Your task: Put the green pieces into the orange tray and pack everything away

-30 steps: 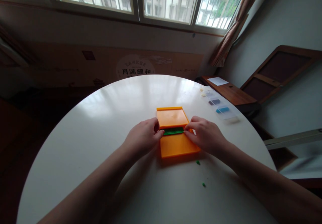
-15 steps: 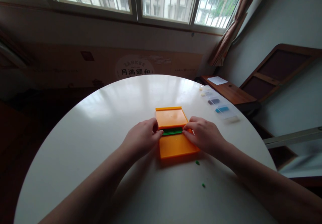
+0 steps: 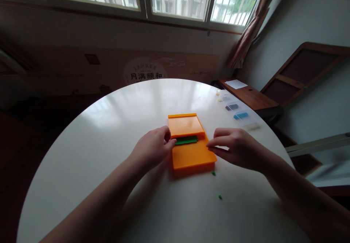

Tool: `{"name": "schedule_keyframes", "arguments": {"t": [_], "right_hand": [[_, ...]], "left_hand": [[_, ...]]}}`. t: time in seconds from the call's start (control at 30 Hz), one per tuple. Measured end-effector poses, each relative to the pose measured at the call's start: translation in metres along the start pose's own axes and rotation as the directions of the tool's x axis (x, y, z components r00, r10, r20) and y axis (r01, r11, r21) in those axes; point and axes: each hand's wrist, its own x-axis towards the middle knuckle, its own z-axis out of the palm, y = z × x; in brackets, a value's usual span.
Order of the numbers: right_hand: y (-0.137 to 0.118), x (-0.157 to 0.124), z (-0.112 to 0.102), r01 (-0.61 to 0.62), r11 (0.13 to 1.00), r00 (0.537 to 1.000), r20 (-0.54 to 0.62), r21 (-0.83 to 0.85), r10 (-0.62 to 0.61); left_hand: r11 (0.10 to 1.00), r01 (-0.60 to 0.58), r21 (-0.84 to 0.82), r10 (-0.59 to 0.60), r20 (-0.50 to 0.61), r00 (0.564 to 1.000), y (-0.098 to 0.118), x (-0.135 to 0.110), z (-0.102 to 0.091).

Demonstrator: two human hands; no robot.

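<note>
A shallow orange plastic tray (image 3: 194, 156) lies on the white round table, with a raised, paler orange panel (image 3: 184, 124) at its far half. Across its middle rests a green studded strip (image 3: 186, 140), seemingly of small building bricks. My left hand (image 3: 155, 144) is closed at the strip's left end, thumb and bent forefinger pinching it against the tray's left side. Just off the tray's right edge is my right hand (image 3: 229, 144), apart from the strip. Its thumb and fingertips come close together in a pinch; anything between them is too small to make out.
Two small green pieces, a nearer one (image 3: 220, 197) and a farther one (image 3: 213, 173), lie on the table (image 3: 109, 155) near the tray. Clear bags with blue pieces (image 3: 241, 115) and dark pieces (image 3: 232, 107) lie along the right rim. Beyond stands a wooden chair (image 3: 254, 97) with paper on it.
My right hand has let go of the green strip's right end and moved right, past the tray's edge. My left hand stays at the strip's left end. The view has shifted slightly.
</note>
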Motion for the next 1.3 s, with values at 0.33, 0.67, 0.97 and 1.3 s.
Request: {"name": "schedule_keyframes", "arguments": {"t": [0.33, 0.67, 0.97, 1.3], "right_hand": [[-0.016, -0.014, -0.014, 0.110, 0.993, 0.921, 0.371, 0.038, -0.116], [-0.021, -0.011, -0.007, 0.132, 0.990, 0.907, 0.410, -0.055, -0.099], [-0.019, -0.011, -0.006, 0.098, 0.995, 0.904, 0.420, -0.022, -0.080], [-0.017, -0.012, -0.003, 0.086, 0.996, 0.906, 0.417, -0.019, -0.070]], "left_hand": [[1.000, -0.006, 0.030, 0.006, -0.002, 1.000, -0.002, 0.000, 0.000], [1.000, -0.010, 0.026, 0.010, 0.000, 1.000, -0.003, 0.001, 0.001], [1.000, -0.004, 0.024, 0.004, 0.003, 1.000, -0.002, 0.001, 0.000], [1.000, -0.012, 0.021, 0.012, -0.001, 1.000, -0.003, 0.000, 0.001]]}}
